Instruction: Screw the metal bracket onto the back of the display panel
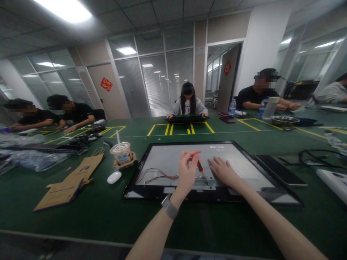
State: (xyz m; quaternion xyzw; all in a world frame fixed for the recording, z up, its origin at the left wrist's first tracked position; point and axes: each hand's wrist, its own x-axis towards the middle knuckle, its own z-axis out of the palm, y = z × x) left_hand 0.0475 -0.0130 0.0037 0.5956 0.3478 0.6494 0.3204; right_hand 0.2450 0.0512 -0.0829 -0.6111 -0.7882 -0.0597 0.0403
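The panel back (164,157) is a smooth sheet with a dull, metal-like sheen. The screwdriver (200,167) has a plastic-looking handle and a metal shaft. The mouse (114,177) is smooth plastic. The bag (77,176) is matt paper. The bowl (285,122) is polished metal (highlights show on it). The wrapping (35,159) is crinkled, glossy clear film. The tabletop (103,224) is smooth and matt.

There is one orange-and-black screwdriver (200,167), one rectangular grey panel with black edges (169,159), one white oval mouse (114,177), one round metal bowl (284,125); two red diamond-shaped door signs (106,84) show.
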